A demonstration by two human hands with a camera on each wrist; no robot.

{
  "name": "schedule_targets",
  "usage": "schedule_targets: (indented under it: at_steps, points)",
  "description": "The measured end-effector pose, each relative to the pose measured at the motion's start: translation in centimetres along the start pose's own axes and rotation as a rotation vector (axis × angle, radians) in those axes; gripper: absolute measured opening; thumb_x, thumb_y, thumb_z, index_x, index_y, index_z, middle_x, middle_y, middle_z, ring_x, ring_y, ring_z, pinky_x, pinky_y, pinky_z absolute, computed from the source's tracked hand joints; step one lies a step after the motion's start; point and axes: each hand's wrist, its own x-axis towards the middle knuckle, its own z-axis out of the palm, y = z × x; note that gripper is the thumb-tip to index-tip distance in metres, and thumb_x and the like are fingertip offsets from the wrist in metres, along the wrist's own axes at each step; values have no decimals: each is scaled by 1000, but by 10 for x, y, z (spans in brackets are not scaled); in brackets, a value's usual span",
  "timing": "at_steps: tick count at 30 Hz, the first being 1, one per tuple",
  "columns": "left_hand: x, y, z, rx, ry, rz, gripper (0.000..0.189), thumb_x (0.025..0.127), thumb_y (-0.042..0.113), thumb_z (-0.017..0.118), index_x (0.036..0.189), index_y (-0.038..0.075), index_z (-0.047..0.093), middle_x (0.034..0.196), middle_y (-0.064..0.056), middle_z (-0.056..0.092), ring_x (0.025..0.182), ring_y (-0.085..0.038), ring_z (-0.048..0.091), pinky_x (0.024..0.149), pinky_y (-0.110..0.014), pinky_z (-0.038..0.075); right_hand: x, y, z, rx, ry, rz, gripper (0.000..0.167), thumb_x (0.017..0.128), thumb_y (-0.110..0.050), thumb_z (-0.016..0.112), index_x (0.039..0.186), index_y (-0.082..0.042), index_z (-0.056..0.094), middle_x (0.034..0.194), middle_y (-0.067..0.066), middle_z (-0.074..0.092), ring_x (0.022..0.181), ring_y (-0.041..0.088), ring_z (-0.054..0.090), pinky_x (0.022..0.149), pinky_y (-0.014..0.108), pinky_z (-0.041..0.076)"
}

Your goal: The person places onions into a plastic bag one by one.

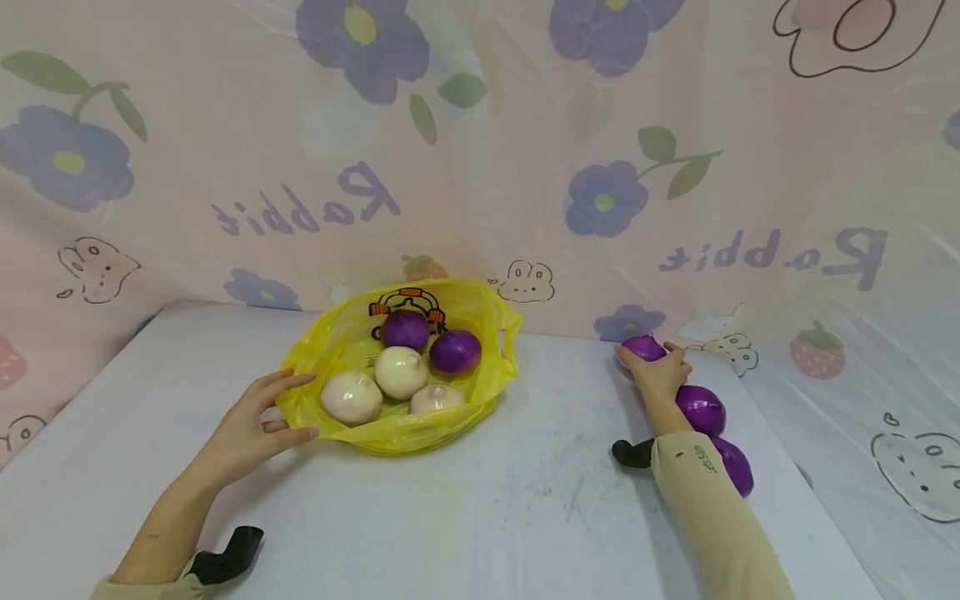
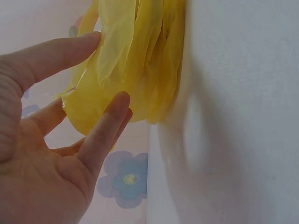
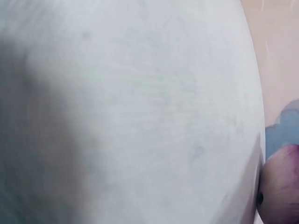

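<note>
A yellow plastic bag (image 1: 442,433) lies with its mouth wide on the white table. Inside it are white onions (image 1: 401,372) and two purple onions (image 1: 455,352), glossy and round. My left hand (image 1: 251,429) is at the bag's left rim, thumb and fingers spread and fairly straight; in the left wrist view its fingertips (image 2: 119,102) overlap the yellow plastic. Over at the table's far right, my right hand (image 1: 660,375) holds a purple onion (image 1: 642,347) between thumb and fingers. The right wrist view catches part of a purple onion (image 3: 282,184), with no fingers showing.
Two more purple onions, one (image 1: 701,409) beside my right wrist and one (image 1: 733,467) partly behind the sleeve, sit near the table's right edge. A pink patterned cloth (image 1: 480,167) hangs behind the white table (image 1: 465,525).
</note>
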Motion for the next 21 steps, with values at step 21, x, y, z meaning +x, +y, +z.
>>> schedule_targets:
  at_steps: [21]
  points:
    - [0,4,0,1,0,19,70,82,19,76,141,1,43,151,-31,17,121,-52,43,91,-48,52,-9,-13,1,73,51,-98,86,74,-36,79,142,-6,35,143,27,28,132,39,32,113,51,31]
